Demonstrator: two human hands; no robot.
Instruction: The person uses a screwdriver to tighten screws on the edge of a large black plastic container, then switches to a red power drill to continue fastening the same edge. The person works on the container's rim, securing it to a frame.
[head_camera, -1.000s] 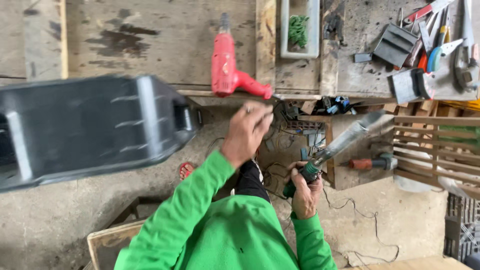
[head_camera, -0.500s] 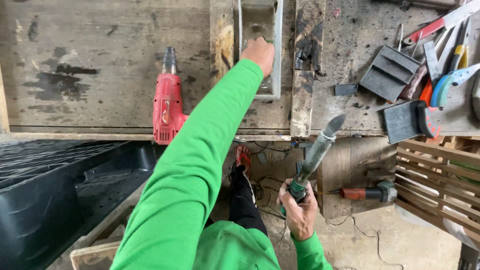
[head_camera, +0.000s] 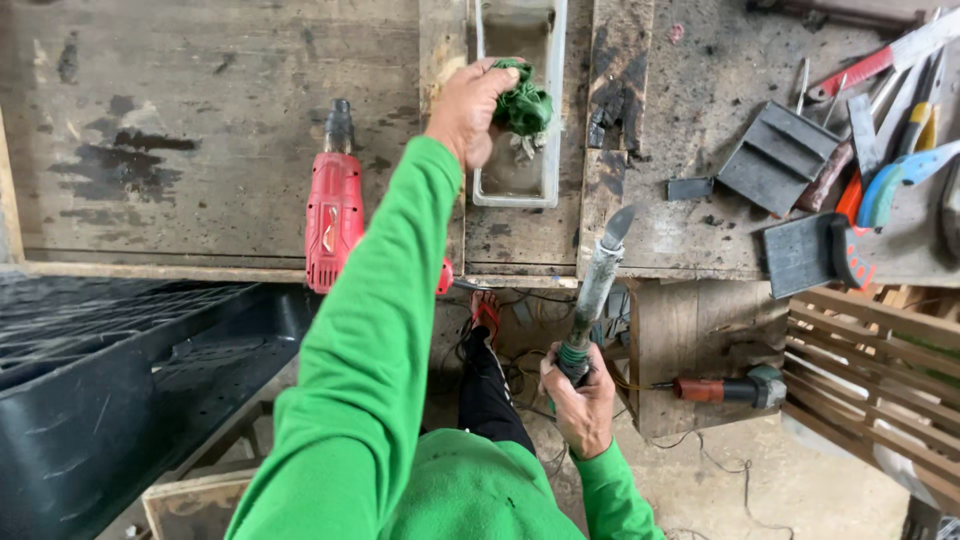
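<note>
The left hand (head_camera: 470, 105) is reaching forward over the worn grey wooden workbench (head_camera: 200, 130) and is closing its fingers around a crumpled green bundle (head_camera: 523, 103), which looks like soft plastic or cloth. The bundle is being held just above the long white rectangular tray (head_camera: 556, 120) that is lying on the bench, so it is already lifted out and is no longer resting inside. Some small pale pieces are hanging under the bundle, but they are too small to tell what they are.

The right hand (head_camera: 583, 400) is staying low, in front of the bench edge and to the right of the tray. Its fingers are wrapped tightly around the green grip of a dusty grey tool with a pointed metal tip (head_camera: 595, 290), and the tip is pointing up toward the bench.

As a judgement, the picking up of the bundle seems done, while the tool is not touching anything yet, so any work with it is not started.

To the left of the tray a red power drill (head_camera: 335, 215) is lying untouched. Far to the right of the tray, several hand tools with coloured handles (head_camera: 880, 190) are lying in a loose group.
</note>
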